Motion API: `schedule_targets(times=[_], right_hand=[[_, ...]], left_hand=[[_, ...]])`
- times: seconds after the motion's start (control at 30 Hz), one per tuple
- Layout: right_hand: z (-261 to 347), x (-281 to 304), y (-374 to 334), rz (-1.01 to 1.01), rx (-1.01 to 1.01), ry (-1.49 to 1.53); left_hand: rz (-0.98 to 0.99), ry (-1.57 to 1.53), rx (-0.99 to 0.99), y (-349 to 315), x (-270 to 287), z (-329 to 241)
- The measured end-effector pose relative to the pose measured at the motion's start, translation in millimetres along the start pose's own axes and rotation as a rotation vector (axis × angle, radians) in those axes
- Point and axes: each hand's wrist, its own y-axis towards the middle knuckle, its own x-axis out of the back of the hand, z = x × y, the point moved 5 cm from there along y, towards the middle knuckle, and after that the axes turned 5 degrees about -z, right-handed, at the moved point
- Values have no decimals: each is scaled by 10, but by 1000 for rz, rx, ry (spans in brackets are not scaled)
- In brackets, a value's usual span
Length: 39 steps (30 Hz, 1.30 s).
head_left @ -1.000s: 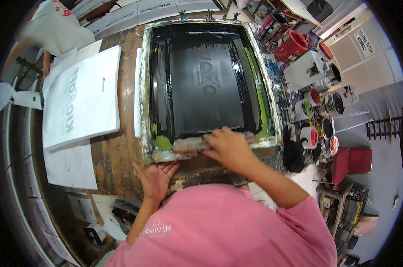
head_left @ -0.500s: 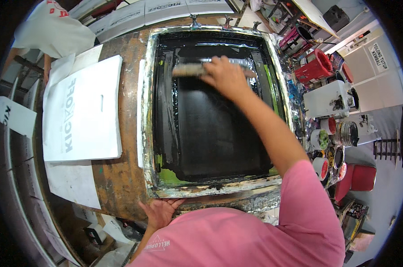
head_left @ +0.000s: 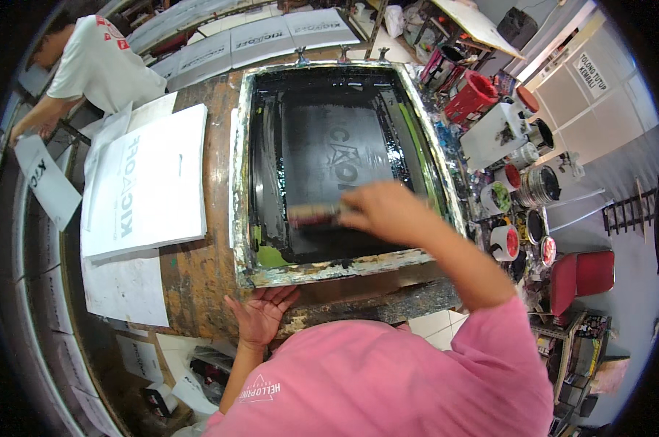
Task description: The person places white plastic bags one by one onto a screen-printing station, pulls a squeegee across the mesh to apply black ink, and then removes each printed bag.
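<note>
My right hand (head_left: 388, 211) grips a squeegee (head_left: 311, 214) laid across the black-inked mesh of a screen printing frame (head_left: 329, 272). The squeegee sits in the nearer half of the mesh. Beyond it, dark lettering shows through the thinned ink (head_left: 337, 138). Green strips edge the mesh. Palm up with fingers spread, my left hand (head_left: 264, 315) is at the frame's near left corner, its fingertips by the underside of the rim. On the wooden table (head_left: 195, 291), left of the frame, lies a stack of flat white printed bags (head_left: 151, 182) with a handle slot.
At the far left a person in a white shirt (head_left: 115, 65) reaches toward a rack with a printed white bag (head_left: 49, 182). Ink tubs and a red bucket (head_left: 471, 98) crowd the right side. Clamps (head_left: 344, 53) stand at the frame's far edge. A red chair (head_left: 592, 280) is farther right.
My right hand has drawn the squeegee from the far end toward me, leaving lettering visible behind it. My left hand stays by the near corner. The other person has come further into view.
</note>
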Motion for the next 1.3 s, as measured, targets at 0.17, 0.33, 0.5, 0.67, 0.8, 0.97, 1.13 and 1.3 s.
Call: schedule_targets(times=[0.17,0.33,0.5,0.67,0.8,0.97,1.13,1.3], right_hand=[[507,83,-754,-305,-24,-92],[896,888,-611,-784,50,-461],[860,1531,-266,-1016,175,-513],[954,1915,-116,-948,202,-500],[952,2097,57,-912,143,-296],[1019,2409,172,-871,3,-198],[1015,2619,285,-855,-143,-125],[991,2523,298,-831,-171,-107]], left_hand=[[200,-12,-20,-24,-368,-198],[415,-15,-173,105,-1333,-847],[-28,1622,-499,449,-1268,-644],[-329,2385,-542,668,-655,-210],[-344,2448,-484,699,-665,-166],[-254,2070,-777,835,-1158,-438],[-399,1409,-874,1179,-1824,-1020],[-629,1316,-895,834,-1233,-1425]])
